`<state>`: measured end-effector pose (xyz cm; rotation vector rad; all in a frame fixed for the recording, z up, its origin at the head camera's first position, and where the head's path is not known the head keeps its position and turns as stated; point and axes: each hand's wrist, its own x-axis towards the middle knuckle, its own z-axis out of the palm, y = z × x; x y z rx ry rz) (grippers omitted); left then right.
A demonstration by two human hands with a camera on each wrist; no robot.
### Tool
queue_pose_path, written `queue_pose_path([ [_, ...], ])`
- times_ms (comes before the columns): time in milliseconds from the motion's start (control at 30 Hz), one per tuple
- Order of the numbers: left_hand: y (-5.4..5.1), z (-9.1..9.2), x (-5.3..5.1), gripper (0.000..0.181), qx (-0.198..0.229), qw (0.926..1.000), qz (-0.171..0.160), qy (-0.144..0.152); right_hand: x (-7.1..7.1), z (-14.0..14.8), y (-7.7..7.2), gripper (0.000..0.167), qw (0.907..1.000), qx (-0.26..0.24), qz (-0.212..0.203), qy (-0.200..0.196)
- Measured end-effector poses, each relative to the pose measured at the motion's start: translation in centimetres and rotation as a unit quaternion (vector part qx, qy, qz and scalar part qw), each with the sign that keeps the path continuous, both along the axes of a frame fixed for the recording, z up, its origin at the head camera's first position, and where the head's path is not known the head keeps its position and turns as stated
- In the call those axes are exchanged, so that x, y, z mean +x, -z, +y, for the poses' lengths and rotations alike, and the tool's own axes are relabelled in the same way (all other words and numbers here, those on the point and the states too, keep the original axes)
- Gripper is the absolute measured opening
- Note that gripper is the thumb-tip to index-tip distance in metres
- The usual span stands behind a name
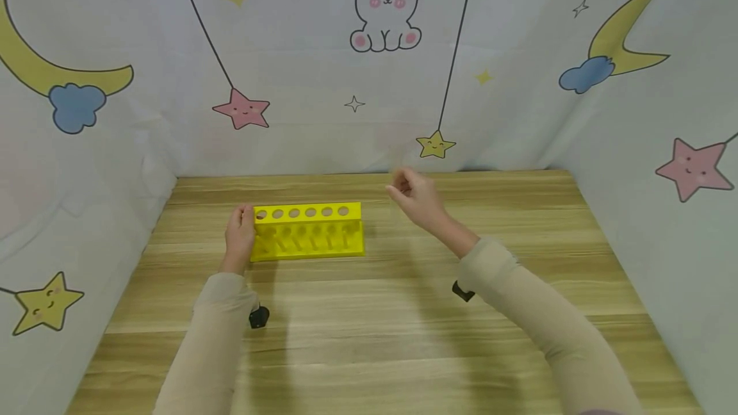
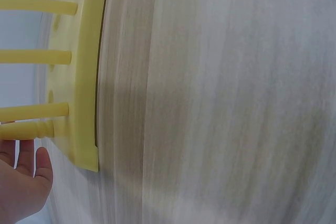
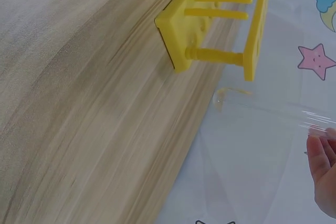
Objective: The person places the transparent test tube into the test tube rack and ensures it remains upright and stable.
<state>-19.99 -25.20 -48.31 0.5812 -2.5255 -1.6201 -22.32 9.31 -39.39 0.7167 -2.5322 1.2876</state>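
Observation:
A yellow test tube rack [image 1: 302,213] stands on the wooden table, left of the middle, with a row of round holes along its top plate and upright pegs rising from its base. My left hand [image 1: 239,232] grips the rack's left end; in the left wrist view its fingers are round the end post [image 2: 26,130]. Up and to the right of the rack, my right hand [image 1: 421,200] is raised over the table. In the right wrist view it pinches a clear test tube [image 3: 262,107] near one end. The tube's rounded end points toward the rack, apart from it.
The wooden tabletop [image 1: 369,332] reaches back to a white cloth [image 1: 311,139] printed with stars, moons and a rabbit. More cloth hangs at both sides. Small black devices [image 1: 259,317] sit at the wrists.

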Motion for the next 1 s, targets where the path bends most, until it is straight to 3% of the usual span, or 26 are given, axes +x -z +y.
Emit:
queue_pose_path([
  [467, 0.3, -0.1, -0.1, 0.048, 0.002, 1.0, 0.001, 0.001, -0.4, -0.9, 0.1, 0.014, 0.9999, 0.0, 0.009, -0.004],
  [1000, 0.4, -0.1, 0.0, 0.045, 0.008, 0.9999, 0.004, -0.005, -1.2, -2.0, -0.8, 0.014, 0.9998, -0.008, 0.007, -0.016],
])
